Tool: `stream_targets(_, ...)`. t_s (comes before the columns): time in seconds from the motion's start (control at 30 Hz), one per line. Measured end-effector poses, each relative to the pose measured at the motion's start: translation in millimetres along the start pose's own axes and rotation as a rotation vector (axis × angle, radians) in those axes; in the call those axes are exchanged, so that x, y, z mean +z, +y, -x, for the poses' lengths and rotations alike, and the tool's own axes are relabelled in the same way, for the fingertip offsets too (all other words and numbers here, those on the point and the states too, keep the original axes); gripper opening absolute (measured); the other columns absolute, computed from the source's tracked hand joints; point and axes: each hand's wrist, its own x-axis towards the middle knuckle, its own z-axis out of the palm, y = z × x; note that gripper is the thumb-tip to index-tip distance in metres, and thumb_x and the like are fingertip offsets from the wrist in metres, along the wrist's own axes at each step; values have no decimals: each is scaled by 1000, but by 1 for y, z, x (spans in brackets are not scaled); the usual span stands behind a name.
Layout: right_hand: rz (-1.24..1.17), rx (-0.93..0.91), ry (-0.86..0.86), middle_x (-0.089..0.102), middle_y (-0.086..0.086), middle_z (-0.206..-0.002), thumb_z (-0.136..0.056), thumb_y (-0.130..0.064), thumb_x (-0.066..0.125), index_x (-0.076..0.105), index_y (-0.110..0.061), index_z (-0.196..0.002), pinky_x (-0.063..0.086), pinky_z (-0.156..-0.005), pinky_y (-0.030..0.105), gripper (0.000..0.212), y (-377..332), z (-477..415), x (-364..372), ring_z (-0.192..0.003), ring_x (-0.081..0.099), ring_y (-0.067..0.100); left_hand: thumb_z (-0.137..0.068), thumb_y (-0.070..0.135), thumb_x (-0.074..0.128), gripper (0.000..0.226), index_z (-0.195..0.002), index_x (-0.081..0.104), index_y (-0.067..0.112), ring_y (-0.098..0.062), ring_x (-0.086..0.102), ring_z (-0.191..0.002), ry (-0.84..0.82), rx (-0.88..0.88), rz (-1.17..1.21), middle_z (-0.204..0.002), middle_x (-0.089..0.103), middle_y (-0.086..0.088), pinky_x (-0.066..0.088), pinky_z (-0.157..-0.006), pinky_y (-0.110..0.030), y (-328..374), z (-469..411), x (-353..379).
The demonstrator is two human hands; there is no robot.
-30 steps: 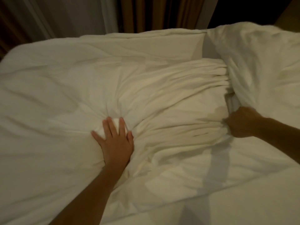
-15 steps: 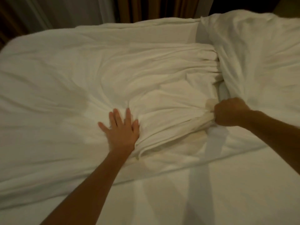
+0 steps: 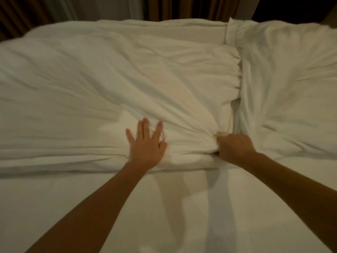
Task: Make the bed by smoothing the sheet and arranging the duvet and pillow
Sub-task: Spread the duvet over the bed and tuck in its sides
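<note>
My left hand (image 3: 145, 147) lies flat on the duvet (image 3: 82, 84), palm down on its near folded edge, with the fingers straight and spread. I judge that it serves as an anchor: it pins the cloth so that the other hand can pull against it. My right hand (image 3: 234, 148) is just beside it, on its right, closed as a fist round a bunch of the duvet's cloth. The creases run like a fan away from this fist toward the far side, so I think the cloth is under tension there.

Both forearms reach forward, almost straight, and come nearer to each other at the hands. The duvet spreads to the left of the left hand and beyond its fingers, and it is wrinkled. To the right of the right fist, touching the gathered end of the duvet, lies a puffy white mass. I take it for the pillow (image 3: 291, 84), but I cannot tell for sure. Behind both wrists, toward me, the sheet (image 3: 91, 216) is bare and rather smooth. Beyond the duvet hang curtains (image 3: 182, 8).
</note>
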Motion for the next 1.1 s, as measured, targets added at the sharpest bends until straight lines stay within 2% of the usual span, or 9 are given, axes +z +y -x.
stream_targets(0.17,335,-184,19,59,-6,-125,-83,-56,56,51,-29,-130,31,-103,30,54,49,-18,-17,-118,51,17,-90,50,34,75,-154,-1,33,-26,-6,-149,-154,162,30,-161,-5,-16,1,-115,-61,49,-3,-28)
stream_targets(0.3,465,-167,122,64,-11,-111,-88,-37,52,64,-27,-109,30,-102,26,25,68,-25,-22,-107,56,11,-83,52,38,78,-153,8,34,-26,4,-148,-146,149,-15,-159,9,-16,9,-113,-61,63,-5,-25)
stream_targets(0.4,488,-79,171,69,-10,-89,-89,-29,51,66,-26,-84,34,-97,30,16,76,-19,-23,-90,62,11,-78,48,31,73,-148,35,29,-32,35,-138,-41,162,-34,-148,37,-23,28,-104,-62,59,-1,-23)
stream_targets(0.5,302,-90,262,69,0,-73,-78,-28,66,66,-20,-78,45,-79,33,9,80,-4,3,-69,67,21,-82,36,37,60,-138,54,22,-38,53,-121,65,210,21,-133,53,-26,38,-96,-65,56,11,-10)
stream_targets(0.63,102,-8,46,65,-1,-112,-84,-32,53,55,-23,-116,45,-87,32,34,75,-4,26,-102,64,22,-78,34,32,63,-135,56,25,-37,55,-121,23,219,-40,-134,53,-27,38,-95,-67,57,11,-10)
stream_targets(0.73,-174,-17,-188,58,0,-118,-88,-26,50,50,-27,-118,41,-86,32,30,82,-14,-3,-109,57,24,-81,37,15,66,-139,48,33,-25,44,-132,-127,106,43,-142,48,-12,34,-106,-45,61,-2,-42)
stream_targets(0.87,-502,88,-238,53,6,-124,-96,-25,50,56,-18,-119,39,-93,34,25,89,-29,-35,-117,50,29,-91,25,29,35,-74,58,16,-28,60,-75,173,-42,137,-72,53,-2,37,-64,-28,58,-30,-76)
stream_targets(0.97,-130,96,-9,59,3,-121,-97,-39,47,59,-18,-118,43,-91,33,32,79,-44,-42,-112,56,25,-80,23,34,39,-89,71,12,-31,62,-87,440,142,122,-92,66,-8,48,-82,-38,58,-61,-79)
stream_targets(1.1,246,-50,27,61,-8,-120,-91,-52,51,69,-31,-105,29,-109,29,31,95,-85,-46,-119,49,16,-89,34,34,55,-139,52,19,-32,39,-137,346,297,51,-145,45,-17,24,-111,-60,96,-103,-72)
